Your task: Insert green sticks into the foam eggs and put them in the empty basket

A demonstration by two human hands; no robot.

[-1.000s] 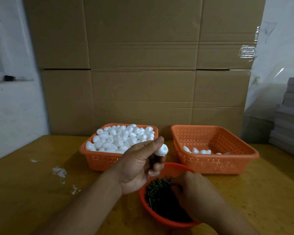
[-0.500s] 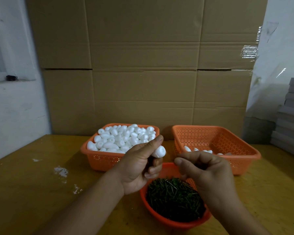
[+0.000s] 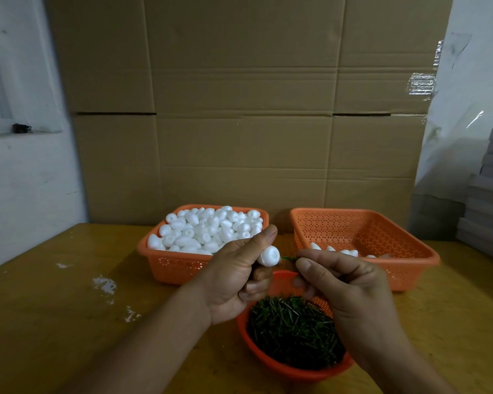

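My left hand [image 3: 234, 275] holds a white foam egg [image 3: 268, 255] between thumb and fingers above the table. My right hand [image 3: 343, 282] pinches a thin green stick [image 3: 288, 258] whose tip points at the egg's flat end, right beside it. Below both hands sits a round orange bowl [image 3: 268, 361] piled with green sticks [image 3: 293, 328]. Behind on the left stands an orange basket [image 3: 171, 264] heaped with foam eggs [image 3: 208, 228]. The orange basket [image 3: 404, 268] on the right holds several eggs [image 3: 333, 251] along its near wall.
Everything stands on a yellow-brown table [image 3: 54, 322] marked with white flecks [image 3: 104, 284]. A wall of cardboard boxes [image 3: 239, 109] closes off the back. Grey stacked sheets [image 3: 490, 194] rise at the right edge, a white wall [image 3: 26, 180] at the left.
My right hand rose out of the bowl of sticks with one stick pinched and brought it up to the egg. My left hand kept the egg in nearly the same place.
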